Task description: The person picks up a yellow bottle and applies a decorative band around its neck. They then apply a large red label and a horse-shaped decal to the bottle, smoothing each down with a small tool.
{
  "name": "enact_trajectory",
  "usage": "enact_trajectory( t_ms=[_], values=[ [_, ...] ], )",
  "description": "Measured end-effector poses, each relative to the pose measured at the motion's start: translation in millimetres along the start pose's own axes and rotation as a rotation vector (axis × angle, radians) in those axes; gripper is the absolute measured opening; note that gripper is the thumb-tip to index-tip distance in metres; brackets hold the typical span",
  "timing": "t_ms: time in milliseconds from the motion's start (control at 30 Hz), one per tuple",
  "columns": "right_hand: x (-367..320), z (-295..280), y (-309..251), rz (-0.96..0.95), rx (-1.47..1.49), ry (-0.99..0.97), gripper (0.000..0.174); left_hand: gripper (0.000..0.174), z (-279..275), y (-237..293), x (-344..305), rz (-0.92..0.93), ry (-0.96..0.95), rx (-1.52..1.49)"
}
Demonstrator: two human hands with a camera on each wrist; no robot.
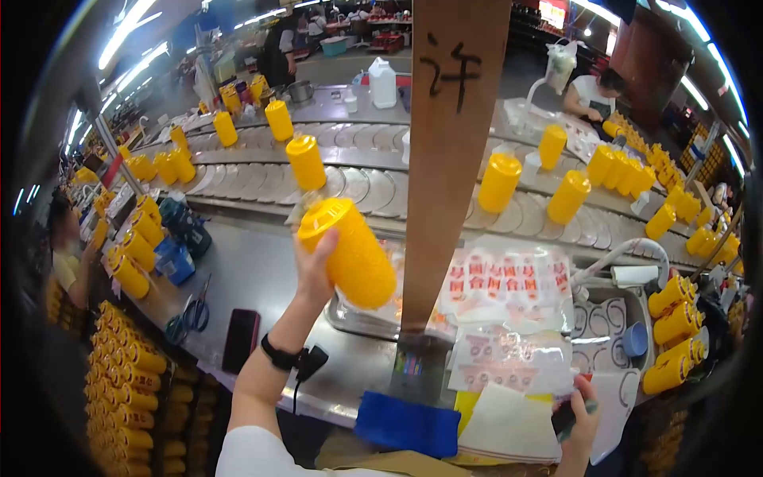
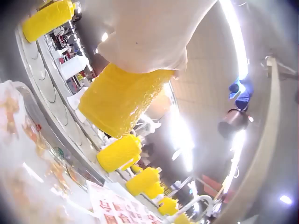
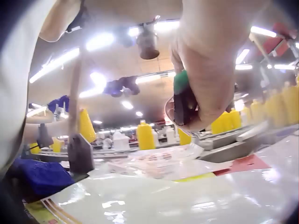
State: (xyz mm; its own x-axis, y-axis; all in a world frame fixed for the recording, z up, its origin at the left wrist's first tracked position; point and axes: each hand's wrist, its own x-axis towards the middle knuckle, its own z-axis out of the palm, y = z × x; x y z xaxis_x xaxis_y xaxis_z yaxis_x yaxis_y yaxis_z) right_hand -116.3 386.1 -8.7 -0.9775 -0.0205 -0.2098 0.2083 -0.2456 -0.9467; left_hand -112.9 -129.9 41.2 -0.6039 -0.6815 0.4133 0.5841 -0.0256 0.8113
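Note:
My left hand [image 1: 316, 266] grips a glossy yellow bottle [image 1: 358, 262] near its shoulder and holds it tilted over the bench, its base toward the lower right. In the left wrist view the bottle [image 2: 124, 100] shows a textured side, and the palm hides its top. Low at the right, my right hand [image 1: 586, 417] curls its fingers round a small dark tool with a green part [image 3: 183, 95]; the fingers cover much of it. Beneath that hand lie white and clear sheets [image 1: 509, 425]. Red-printed transfer sheets [image 1: 509, 278] lie farther back.
A wooden post [image 1: 445, 159] rises between the hands. Behind the bench runs a plate conveyor [image 1: 350, 187] carrying yellow bottles. A shallow metal tray [image 1: 342, 322] sits under the held bottle. Scissors [image 1: 199, 306], a phone [image 1: 241, 340] and a blue cloth [image 1: 407, 423] lie on the bench.

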Motion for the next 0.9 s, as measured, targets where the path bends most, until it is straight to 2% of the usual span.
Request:
enact_trajectory(
  t_ms=[67,100,167,200,267,300,367,500,567,667,900],
  values=[
    [-1.0,44.2,-10.4,0.004,0.078,-0.063,0.027,0.066,-7.9,30.0,-51.9,-0.223,-0.1,-0.274],
    [0.0,58.1,-13.7,0.011,0.056,-0.125,0.033,0.066,-14.5,33.3,-72.2,-0.268,-0.075,-0.253],
    [-0.1,77.8,-10.0,0.042,0.033,-0.215,0.041,0.068,-24.6,39.9,-125.1,-0.7,-0.154,-0.395],
    [0.0,85.3,-6.8,0.04,0.038,-0.246,0.042,0.068,-20.5,45.1,-148.6,-0.757,-0.126,-0.388],
    [-4.8,105.8,-7.7,-0.005,-0.039,-0.265,0.046,0.07,2.7,50.7,-171.7,-0.962,-0.232,-0.555],
    [-8.9,118.8,-10.9,-0.02,-0.039,-0.267,0.046,0.07,7.9,44.5,-177.5,-0.975,-0.245,-0.563],
    [-14.6,125.8,-12.4,-0.029,-0.067,-0.299,0.047,0.076,12.7,33.5,-196.8,-1.103,-0.257,-0.421],
    [-17.6,120.3,-15.7,-0.099,-0.179,-0.306,0.048,0.067,23.9,16.0,-202.1,-1.149,-0.283,-0.286],
    [-6.3,104.2,-20.7,-0.126,-0.24,-0.213,0.048,0.053,29.6,15.3,-196.3,-1.131,-0.286,-0.215],
    [10.0,69.6,-27.3,-0.172,-0.302,-0.038,0.047,0.052,33.2,13.1,-193.5,-1.151,-0.268,-0.166],
    [18.0,40.0,-23.7,-0.159,-0.259,-0.01,0.043,0.044,37.5,6.5,-187.8,-1.148,-0.238,-0.16]
  ],
)
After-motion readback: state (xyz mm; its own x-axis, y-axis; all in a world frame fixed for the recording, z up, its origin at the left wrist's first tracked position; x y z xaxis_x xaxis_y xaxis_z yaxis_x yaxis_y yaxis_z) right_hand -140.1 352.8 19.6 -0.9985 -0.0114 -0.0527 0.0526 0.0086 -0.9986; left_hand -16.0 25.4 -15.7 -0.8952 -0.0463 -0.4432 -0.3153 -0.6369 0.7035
